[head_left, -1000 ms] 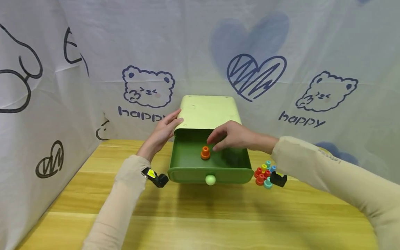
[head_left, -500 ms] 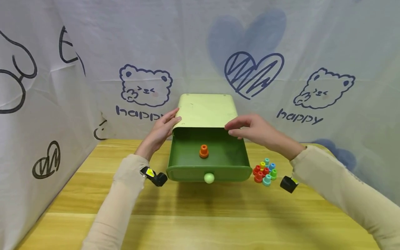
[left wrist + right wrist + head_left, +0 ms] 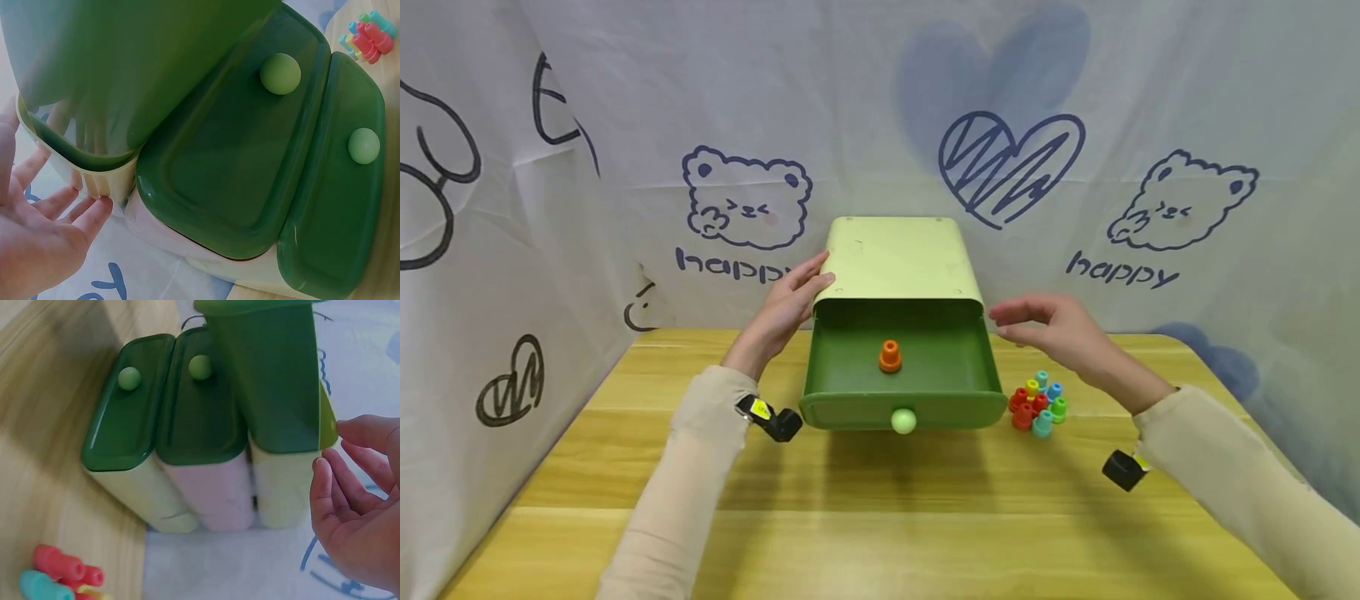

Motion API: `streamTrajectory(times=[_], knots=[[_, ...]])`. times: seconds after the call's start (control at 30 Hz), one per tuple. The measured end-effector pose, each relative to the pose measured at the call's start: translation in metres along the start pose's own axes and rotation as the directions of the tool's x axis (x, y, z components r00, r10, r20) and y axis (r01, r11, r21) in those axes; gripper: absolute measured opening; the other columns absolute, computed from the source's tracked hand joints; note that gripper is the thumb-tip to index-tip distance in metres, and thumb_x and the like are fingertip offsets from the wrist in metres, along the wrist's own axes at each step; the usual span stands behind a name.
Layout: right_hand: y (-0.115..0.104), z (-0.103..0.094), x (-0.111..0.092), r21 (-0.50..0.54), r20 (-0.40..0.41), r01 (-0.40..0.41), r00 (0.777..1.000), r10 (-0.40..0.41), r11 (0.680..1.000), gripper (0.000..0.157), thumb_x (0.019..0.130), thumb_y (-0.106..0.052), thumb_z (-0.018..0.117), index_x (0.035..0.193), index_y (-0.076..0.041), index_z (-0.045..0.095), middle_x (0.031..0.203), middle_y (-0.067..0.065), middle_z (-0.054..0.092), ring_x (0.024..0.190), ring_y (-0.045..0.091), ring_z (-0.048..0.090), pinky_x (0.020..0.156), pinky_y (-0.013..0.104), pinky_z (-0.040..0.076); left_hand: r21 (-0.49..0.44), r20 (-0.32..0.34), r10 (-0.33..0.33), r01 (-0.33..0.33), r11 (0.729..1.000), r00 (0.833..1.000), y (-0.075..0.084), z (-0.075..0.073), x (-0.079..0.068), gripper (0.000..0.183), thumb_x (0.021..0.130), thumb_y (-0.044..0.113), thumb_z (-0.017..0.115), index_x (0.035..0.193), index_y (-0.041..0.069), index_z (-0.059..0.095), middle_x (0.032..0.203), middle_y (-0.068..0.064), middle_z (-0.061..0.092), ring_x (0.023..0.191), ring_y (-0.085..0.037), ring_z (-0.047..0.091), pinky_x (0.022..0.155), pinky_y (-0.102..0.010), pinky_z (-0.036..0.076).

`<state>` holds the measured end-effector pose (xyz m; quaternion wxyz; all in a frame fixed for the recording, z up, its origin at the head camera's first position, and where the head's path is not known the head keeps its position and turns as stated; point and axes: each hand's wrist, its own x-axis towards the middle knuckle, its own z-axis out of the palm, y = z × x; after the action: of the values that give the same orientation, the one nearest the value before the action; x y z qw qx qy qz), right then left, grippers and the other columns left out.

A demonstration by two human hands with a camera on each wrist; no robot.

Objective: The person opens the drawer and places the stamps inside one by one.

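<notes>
A small cabinet with a pale yellow top has its green top drawer pulled out. On the drawer's floor stands one orange peg-shaped piece, wide at the base and hollow at the tip. My left hand rests its fingers on the cabinet's upper left side; the left wrist view shows these fingers against the pale wall. Beside the upper right edge, my right hand holds nothing, its fingers loosely bent. Whether its fingertips touch the cabinet, I cannot tell.
Several coloured pegs stand on the wooden table right of the cabinet. Below the pulled-out drawer, two more green drawers are closed, a middle one and a bottom one. A printed cloth hangs behind.
My right hand has moved rightward, from above the drawer near the orange peg to outside the cabinet's right edge. The peg stays in the drawer; my left hand has kept its place.
</notes>
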<state>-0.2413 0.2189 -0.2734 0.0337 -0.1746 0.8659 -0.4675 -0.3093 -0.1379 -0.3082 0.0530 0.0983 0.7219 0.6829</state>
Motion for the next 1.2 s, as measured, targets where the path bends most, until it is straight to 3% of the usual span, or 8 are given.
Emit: streamTrajectory(times=[0.5, 0.97, 1.2], knots=[[0.063, -0.014, -0.029, 0.007, -0.071, -0.082, 0.994, 0.082, 0.997, 0.039, 0.096, -0.016, 0.062, 0.126, 0.008, 0.057, 0.122, 0.022, 0.061, 0.092, 0.005, 0.061, 0.077, 0.021, 0.053, -0.023, 0.0, 0.007, -0.007, 1.0, 1.0, 0.001, 0.001, -0.001, 0.059, 0.1, 0.028, 0.053, 0.153, 0.02, 0.029, 0.159, -0.008, 0.018, 0.143, -0.023, 0.021, 0.114, -0.046, 0.023], [0.108, -0.005, -0.041, -0.014, -0.085, -0.189, 0.979, 0.187, 0.982, 0.042, 0.096, -0.018, 0.061, 0.128, 0.009, 0.055, 0.125, 0.026, 0.058, 0.105, 0.032, 0.061, 0.08, 0.021, 0.051, -0.034, -0.003, 0.013, -0.013, 0.999, 1.0, 0.001, 0.002, 0.0, 0.058, 0.1, 0.027, 0.053, 0.153, 0.02, 0.029, 0.159, -0.008, 0.019, 0.143, -0.023, 0.021, 0.114, -0.046, 0.023], [0.125, 0.002, -0.042, -0.017, -0.08, -0.221, 0.973, 0.219, 0.975, 0.039, 0.096, -0.013, 0.061, 0.126, 0.011, 0.056, 0.123, 0.026, 0.06, 0.101, 0.029, 0.062, 0.081, 0.032, 0.055, -0.031, -0.015, 0.012, -0.013, 0.999, 1.0, 0.0, 0.002, 0.0, 0.058, 0.1, 0.027, 0.053, 0.153, 0.021, 0.03, 0.159, -0.006, 0.02, 0.143, -0.023, 0.02, 0.114, -0.048, 0.022]])
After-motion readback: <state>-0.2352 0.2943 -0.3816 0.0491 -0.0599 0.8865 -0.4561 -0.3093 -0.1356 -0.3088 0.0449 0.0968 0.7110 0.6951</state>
